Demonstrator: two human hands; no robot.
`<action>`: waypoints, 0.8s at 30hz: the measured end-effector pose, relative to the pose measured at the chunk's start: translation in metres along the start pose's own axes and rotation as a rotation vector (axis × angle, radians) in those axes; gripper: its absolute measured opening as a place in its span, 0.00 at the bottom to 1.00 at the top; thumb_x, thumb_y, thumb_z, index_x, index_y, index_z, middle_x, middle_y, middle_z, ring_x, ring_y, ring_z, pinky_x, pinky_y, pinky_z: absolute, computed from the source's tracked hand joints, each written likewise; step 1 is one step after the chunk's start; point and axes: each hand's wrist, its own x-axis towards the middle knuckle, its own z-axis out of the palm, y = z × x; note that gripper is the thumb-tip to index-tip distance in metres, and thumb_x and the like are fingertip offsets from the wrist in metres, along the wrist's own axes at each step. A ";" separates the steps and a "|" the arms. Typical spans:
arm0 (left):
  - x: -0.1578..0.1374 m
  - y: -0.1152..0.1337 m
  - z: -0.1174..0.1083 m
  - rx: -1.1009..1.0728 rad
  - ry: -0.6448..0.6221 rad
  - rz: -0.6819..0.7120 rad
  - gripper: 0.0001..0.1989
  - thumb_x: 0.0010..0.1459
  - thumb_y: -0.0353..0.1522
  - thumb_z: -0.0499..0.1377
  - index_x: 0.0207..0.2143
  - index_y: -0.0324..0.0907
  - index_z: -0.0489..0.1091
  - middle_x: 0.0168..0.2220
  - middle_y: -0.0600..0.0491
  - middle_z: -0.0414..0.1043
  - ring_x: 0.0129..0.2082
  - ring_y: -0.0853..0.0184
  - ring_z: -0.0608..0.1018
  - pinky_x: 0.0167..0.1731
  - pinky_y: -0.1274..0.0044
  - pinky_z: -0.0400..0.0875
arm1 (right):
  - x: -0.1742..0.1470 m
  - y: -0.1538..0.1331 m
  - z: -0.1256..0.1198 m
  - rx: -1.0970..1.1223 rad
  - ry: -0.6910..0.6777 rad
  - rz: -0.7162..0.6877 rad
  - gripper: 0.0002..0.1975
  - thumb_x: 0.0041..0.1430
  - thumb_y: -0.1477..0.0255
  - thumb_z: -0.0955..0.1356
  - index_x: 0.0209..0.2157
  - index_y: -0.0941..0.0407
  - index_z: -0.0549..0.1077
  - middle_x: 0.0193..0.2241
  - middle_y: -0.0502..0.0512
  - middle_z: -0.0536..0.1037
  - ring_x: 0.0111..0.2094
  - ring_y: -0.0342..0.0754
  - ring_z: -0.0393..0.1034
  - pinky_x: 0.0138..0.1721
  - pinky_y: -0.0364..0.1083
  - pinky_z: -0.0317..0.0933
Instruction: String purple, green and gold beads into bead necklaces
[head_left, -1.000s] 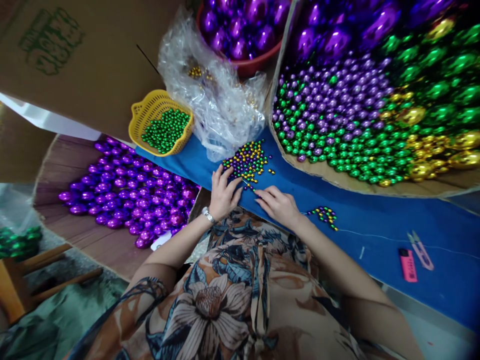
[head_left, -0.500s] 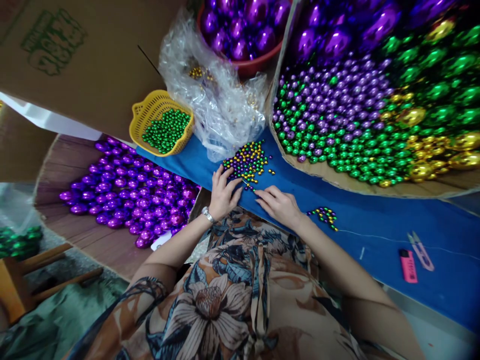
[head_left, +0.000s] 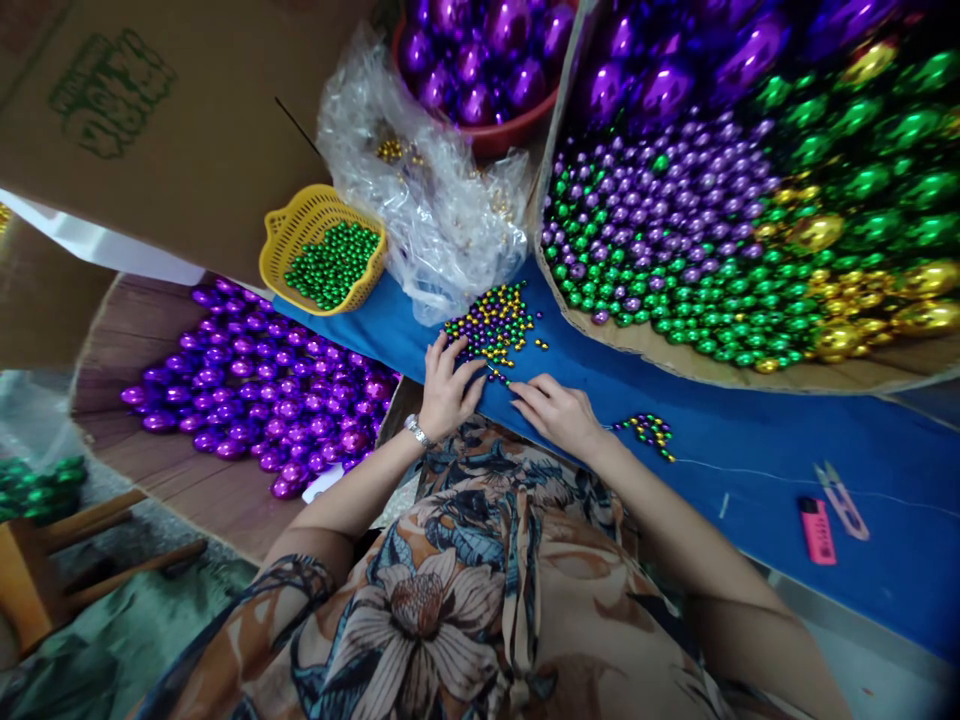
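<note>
Small purple, green and gold beads (head_left: 495, 322) lie in a loose pile on the blue cloth. At the pile's left edge my left hand (head_left: 450, 385) has its fingers apart, fingertips touching the nearest beads. My right hand (head_left: 559, 412) pinches the end of a string of beads between thumb and forefinger. A few strung beads (head_left: 498, 376) show ahead of its fingertips, with a thin pale tip pointing at the pile. Past my right wrist lies a strung cluster of mixed beads (head_left: 652, 434), its thin thread (head_left: 735, 470) trailing right.
A yellow basket (head_left: 276, 255) holds green beads. Behind the pile sits a crumpled clear bag (head_left: 442, 220), beside a red tub (head_left: 495, 135) of purple balls. Cardboard trays (head_left: 840, 378) hold shiny balls. A pink lighter (head_left: 817, 532) and thread snips (head_left: 844, 505) rest at right.
Both hands keep almost the same place and grip. The whole view has shifted very slightly; the beads look unchanged.
</note>
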 end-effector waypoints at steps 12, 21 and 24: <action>-0.003 0.007 -0.005 -0.020 0.018 0.040 0.11 0.63 0.33 0.54 0.45 0.44 0.72 0.58 0.45 0.64 0.66 0.53 0.55 0.62 0.52 0.54 | 0.009 -0.002 0.013 -0.063 0.085 0.033 0.18 0.67 0.61 0.62 0.52 0.51 0.73 0.38 0.54 0.75 0.30 0.40 0.71 0.30 0.39 0.61; -0.012 0.005 -0.001 -0.001 0.039 0.099 0.12 0.60 0.32 0.56 0.46 0.47 0.74 0.59 0.45 0.62 0.67 0.51 0.53 0.60 0.50 0.54 | -0.023 0.000 -0.001 -0.014 0.104 -0.016 0.16 0.66 0.63 0.64 0.50 0.54 0.75 0.36 0.53 0.77 0.32 0.40 0.72 0.30 0.39 0.61; -0.011 0.006 0.000 -0.009 0.031 0.058 0.11 0.61 0.33 0.57 0.45 0.47 0.74 0.59 0.45 0.63 0.67 0.50 0.53 0.61 0.50 0.53 | -0.025 -0.004 0.000 -0.011 0.096 -0.033 0.16 0.66 0.64 0.64 0.50 0.54 0.74 0.36 0.53 0.77 0.31 0.39 0.72 0.29 0.39 0.61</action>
